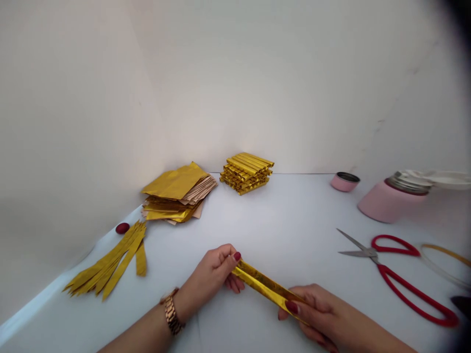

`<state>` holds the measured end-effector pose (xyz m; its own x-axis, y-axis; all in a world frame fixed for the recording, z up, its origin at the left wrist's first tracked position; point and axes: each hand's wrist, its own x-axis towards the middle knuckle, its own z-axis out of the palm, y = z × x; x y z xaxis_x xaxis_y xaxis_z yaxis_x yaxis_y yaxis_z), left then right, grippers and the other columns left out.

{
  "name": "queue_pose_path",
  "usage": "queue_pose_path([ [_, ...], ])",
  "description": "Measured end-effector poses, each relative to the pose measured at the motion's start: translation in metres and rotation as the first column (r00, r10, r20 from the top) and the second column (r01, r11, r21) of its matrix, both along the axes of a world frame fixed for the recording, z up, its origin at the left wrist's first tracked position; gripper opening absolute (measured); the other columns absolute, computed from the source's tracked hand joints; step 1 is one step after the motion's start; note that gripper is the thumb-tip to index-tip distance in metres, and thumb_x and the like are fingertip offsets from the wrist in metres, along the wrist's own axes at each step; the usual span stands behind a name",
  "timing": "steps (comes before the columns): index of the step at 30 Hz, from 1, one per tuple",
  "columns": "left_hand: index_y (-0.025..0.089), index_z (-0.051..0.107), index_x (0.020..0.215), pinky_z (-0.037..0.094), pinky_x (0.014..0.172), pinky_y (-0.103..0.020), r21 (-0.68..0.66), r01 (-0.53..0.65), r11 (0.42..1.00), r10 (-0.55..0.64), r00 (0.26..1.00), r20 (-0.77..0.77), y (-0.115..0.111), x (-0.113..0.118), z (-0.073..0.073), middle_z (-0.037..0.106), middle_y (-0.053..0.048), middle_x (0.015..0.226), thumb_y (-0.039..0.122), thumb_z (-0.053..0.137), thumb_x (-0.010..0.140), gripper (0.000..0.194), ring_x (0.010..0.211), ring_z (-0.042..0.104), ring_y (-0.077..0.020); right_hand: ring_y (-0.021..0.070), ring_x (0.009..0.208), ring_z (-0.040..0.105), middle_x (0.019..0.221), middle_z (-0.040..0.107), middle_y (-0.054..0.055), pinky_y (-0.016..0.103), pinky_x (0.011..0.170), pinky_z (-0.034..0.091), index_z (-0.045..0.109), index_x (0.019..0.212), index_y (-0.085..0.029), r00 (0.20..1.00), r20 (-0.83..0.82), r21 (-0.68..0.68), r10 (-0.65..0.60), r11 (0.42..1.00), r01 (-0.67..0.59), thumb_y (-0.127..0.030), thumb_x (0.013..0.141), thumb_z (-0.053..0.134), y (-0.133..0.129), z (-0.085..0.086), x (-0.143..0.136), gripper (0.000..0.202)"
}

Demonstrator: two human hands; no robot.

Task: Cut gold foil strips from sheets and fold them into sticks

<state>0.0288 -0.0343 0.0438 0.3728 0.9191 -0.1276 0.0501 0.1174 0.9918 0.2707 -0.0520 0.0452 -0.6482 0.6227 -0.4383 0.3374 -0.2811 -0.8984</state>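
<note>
- Left hand and right hand: pinching opposite ends of folded shiny gold foil strip.
- Rear: layered stack of shiny gold foil tubes; pile of gold-faced paper sheets left of it.
- Left: fanned narrow gold strips, round dark-red object just beside.
- Right: red-handled metal scissors, blades apart; pink metal-necked jar.
</note>
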Motion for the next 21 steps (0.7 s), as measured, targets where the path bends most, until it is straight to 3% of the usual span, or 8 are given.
queue_pose_path([
  [4,0.015,0.051,0.08,0.043,0.049,-0.019,0.058,-0.004,0.998,0.005,1.0,-0.016,0.0002,-0.003,0.0034,0.063,-0.002,0.062,0.051,0.026,0.092,0.045,0.052,0.057,-0.0112,0.0025,0.032,0.026,0.047,0.038,-0.01,0.013,0.032,0.023,0.055,0.089,-0.016,1.0,0.005,-0.007,-0.025,1.0,0.025,-0.058,0.084,0.04,-0.0013,-0.0003,0.0014,0.045],
  [11,0.017,0.046,0.066,0.035,0.041,-0.016,0.135,0.034,0.99,0.0,0.969,-0.247,-0.0027,-0.0005,0.0024,0.057,0.001,0.05,0.048,0.039,0.088,0.039,0.041,0.047,-0.0083,0.0026,0.031,0.026,0.046,0.037,-0.01,0.013,0.031,0.021,0.055,0.089,-0.016,1.0,0.001,-0.023,-0.03,0.999,0.03,-0.059,0.083,0.04,-0.0026,-0.0008,-0.0006,0.046],
  [18,0.016,0.05,0.074,0.041,0.046,-0.018,0.04,0.049,0.998,-0.045,0.995,-0.085,-0.0021,0.0005,0.0039,0.062,-0.001,0.061,0.051,0.039,0.087,0.039,0.047,0.053,-0.0101,0.0029,0.032,0.026,0.046,0.038,-0.01,0.013,0.032,0.023,0.054,0.088,-0.015,0.999,0.034,0.006,-0.015,1.0,0.015,-0.059,0.083,0.04,-0.0028,0.002,-0.0017,0.046],
  [21,0.016,0.049,0.069,0.04,0.044,-0.019,0.058,0.015,0.998,-0.007,0.993,-0.122,-0.0039,0.003,0.0052,0.06,-0.001,0.056,0.053,0.035,0.088,0.043,0.044,0.053,-0.0106,0.0031,0.031,0.027,0.045,0.037,-0.01,0.013,0.032,0.023,0.054,0.087,-0.016,0.999,0.034,0.007,0.011,1.0,-0.011,-0.059,0.083,0.04,-0.0039,0.002,-0.0016,0.046],
])
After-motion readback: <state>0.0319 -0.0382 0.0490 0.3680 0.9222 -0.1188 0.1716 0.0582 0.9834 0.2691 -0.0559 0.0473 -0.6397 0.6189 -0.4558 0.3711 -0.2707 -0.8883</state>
